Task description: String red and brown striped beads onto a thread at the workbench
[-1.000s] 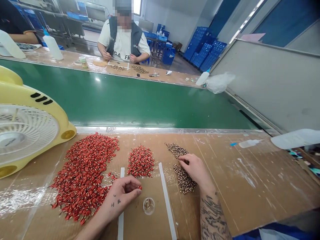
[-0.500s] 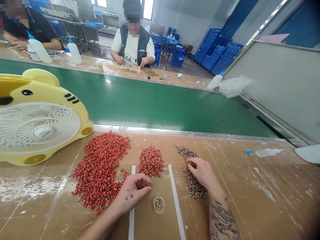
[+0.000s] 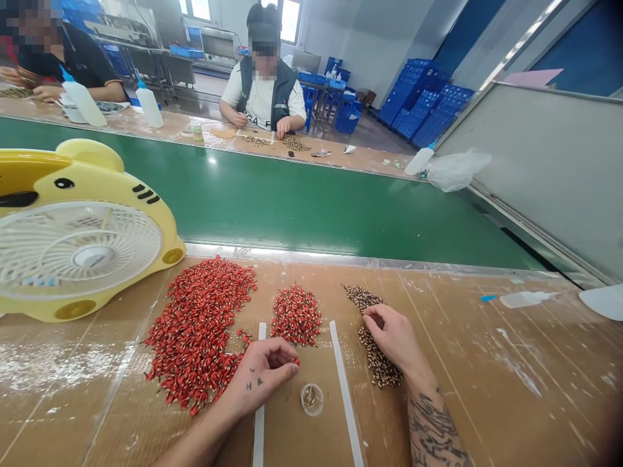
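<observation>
My left hand [image 3: 260,376] rests on the brown worktop with its fingers curled, pinching a small red piece at the fingertips. Beside it lie a big pile of red pieces [image 3: 199,327] and a smaller red pile [image 3: 296,314]. My right hand [image 3: 395,337] lies on a strip of small dark brown-and-white pieces [image 3: 372,347], fingers bent and pinched into them. A little clear cap [image 3: 311,398] sits between two white strips [image 3: 344,389] in front of me.
A yellow desk fan [image 3: 78,240] stands at the left. A green conveyor belt [image 3: 302,201] runs across behind the worktop. Two other people sit at the far side with white squeeze bottles [image 3: 148,104]. A white bottle [image 3: 525,298] lies at the right.
The view has swung slightly left and up, showing more of the fan and a second person. Both my hands stay on their piles with hardly any movement.
</observation>
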The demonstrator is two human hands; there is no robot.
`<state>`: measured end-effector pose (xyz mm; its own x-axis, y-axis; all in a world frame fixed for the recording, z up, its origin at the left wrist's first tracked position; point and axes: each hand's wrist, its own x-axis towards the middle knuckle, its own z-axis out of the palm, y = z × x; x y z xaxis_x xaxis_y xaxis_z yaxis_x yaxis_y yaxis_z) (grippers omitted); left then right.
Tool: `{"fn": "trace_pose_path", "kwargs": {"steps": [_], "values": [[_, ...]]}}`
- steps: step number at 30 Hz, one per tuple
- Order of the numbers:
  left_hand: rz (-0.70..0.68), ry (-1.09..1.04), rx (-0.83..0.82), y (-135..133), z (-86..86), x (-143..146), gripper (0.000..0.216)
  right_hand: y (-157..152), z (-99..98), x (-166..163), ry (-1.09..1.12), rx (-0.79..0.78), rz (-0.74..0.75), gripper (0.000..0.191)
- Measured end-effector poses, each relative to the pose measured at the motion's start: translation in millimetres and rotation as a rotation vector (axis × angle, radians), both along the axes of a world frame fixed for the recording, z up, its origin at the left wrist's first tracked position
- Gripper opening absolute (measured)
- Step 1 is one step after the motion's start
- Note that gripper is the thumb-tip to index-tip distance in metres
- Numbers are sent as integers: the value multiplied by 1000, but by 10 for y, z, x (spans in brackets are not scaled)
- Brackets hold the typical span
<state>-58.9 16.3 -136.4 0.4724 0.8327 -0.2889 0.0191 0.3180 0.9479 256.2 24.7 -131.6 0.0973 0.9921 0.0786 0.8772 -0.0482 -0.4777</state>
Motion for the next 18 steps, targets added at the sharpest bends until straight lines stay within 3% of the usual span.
{"fn": "trace_pose_path", "kwargs": {"steps": [3,6,9,18], "values": [[28,-19,2,-6,-9,5,9,-21,-8,-165,279,56,-61,20],[75,-23,14,-17,-23,19,9,-36,-1,-466,518,18,71,20],[111,-7,26,-29,-30,36,9,-72,16,-783,658,-63,220,18],[122,29,101,-47,-25,66,9,-233,-67,-1101,918,-253,228,18]]}}
